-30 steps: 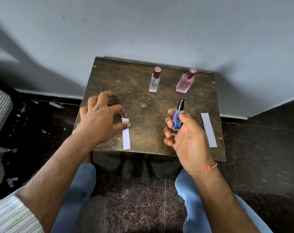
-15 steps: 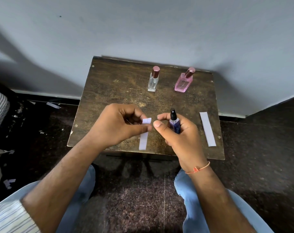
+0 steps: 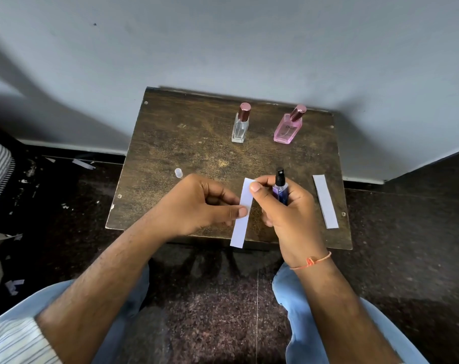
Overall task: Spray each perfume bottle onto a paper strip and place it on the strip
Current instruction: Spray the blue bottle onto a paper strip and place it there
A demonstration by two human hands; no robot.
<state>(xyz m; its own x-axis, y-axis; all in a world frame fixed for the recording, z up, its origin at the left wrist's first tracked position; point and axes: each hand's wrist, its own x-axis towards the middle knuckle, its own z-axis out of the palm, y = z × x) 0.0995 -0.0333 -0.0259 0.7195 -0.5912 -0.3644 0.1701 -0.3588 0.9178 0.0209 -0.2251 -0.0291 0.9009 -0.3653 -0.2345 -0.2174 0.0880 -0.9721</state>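
Observation:
My left hand [image 3: 196,206] pinches a white paper strip [image 3: 241,224] and holds it upright above the front of the small wooden table [image 3: 175,148]. My right hand [image 3: 286,214] grips a slim blue-purple spray bottle [image 3: 280,189] with a black nozzle, and its thumb touches the strip's top end. A clear bottle [image 3: 241,124] with a rose cap stands at the back of the table. To its right stands a pink bottle [image 3: 288,127]. A second paper strip [image 3: 325,202] lies flat near the table's right edge.
A small clear cap [image 3: 178,173] sits on the table left of my hands. The table stands against a grey wall. Paper scraps [image 3: 84,164] lie on the dark floor at the left. My knees in blue jeans are below the table's front edge.
My left hand lifted the strip off the table and carried it right to meet my right hand. The right hand with the blue bottle shifted slightly toward the strip. The clear cap is now uncovered.

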